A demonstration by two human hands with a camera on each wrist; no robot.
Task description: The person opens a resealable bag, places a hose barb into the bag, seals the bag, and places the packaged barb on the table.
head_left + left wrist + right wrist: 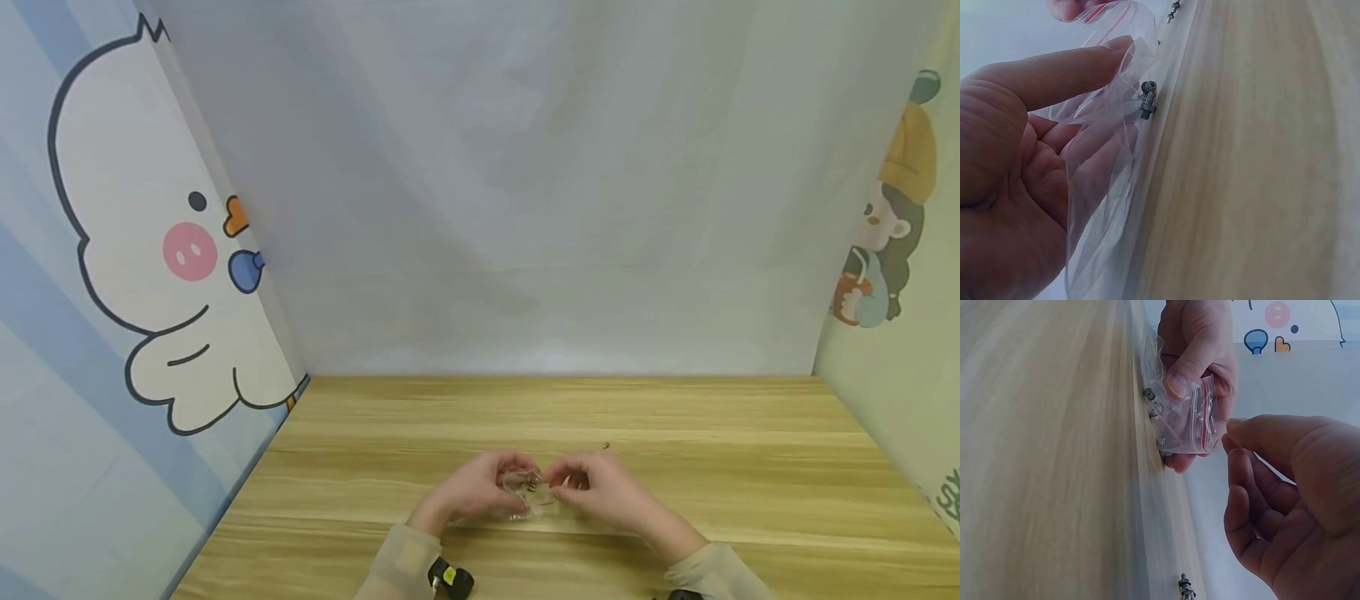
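A clear zip bag [517,510] with a red line along its mouth is held low over the table between both hands. My left hand [480,487] grips it, the thumb [1079,72] on one side and the fingers behind the plastic. Small dark metal fittings [1147,101] show at the bag in the left wrist view; several appear along its lower side in the right wrist view. My right hand [1297,481] has thumb and forefinger tips together at the edge of the bag's mouth [1205,415], pinching it; the other fingers are curled.
One more small metal fitting [606,446] lies on the wood-grain table [375,417], beyond my right hand. A pale curtain [525,208] hangs behind the table, with cartoon-printed sheets at the left and right.
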